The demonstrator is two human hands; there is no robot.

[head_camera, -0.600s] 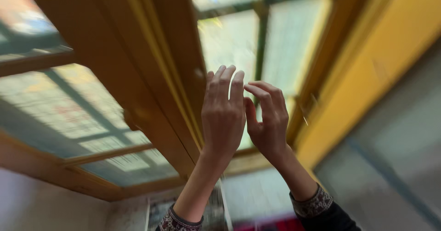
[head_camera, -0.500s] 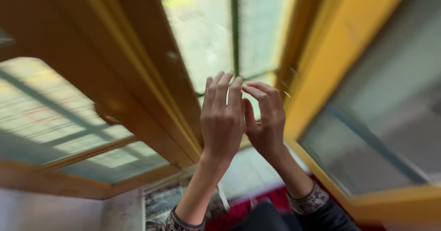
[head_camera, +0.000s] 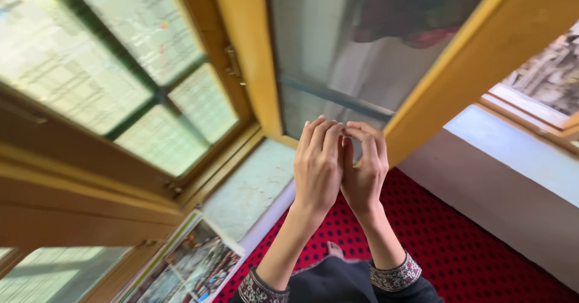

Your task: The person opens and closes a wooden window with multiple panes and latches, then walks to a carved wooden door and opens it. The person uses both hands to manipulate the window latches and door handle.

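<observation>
Before the open yellow-painted wooden window frame, the left hand and right hand had drawn closer than half a second earlier: the gap between the palms had closed, and the hands now touched side by side. The view had swung, so that the red carpet with dark dots and the grey stone sill showed below the hands, where earlier the brown wooden window sashes filled the picture. Both forearms rose upright from dark sleeves with patterned cuffs. The left hand's fingers were straight and held together, its back to the camera; the right hand's fingers curled over toward the left fingertips. Neither hand held anything that could be seen.
</observation>
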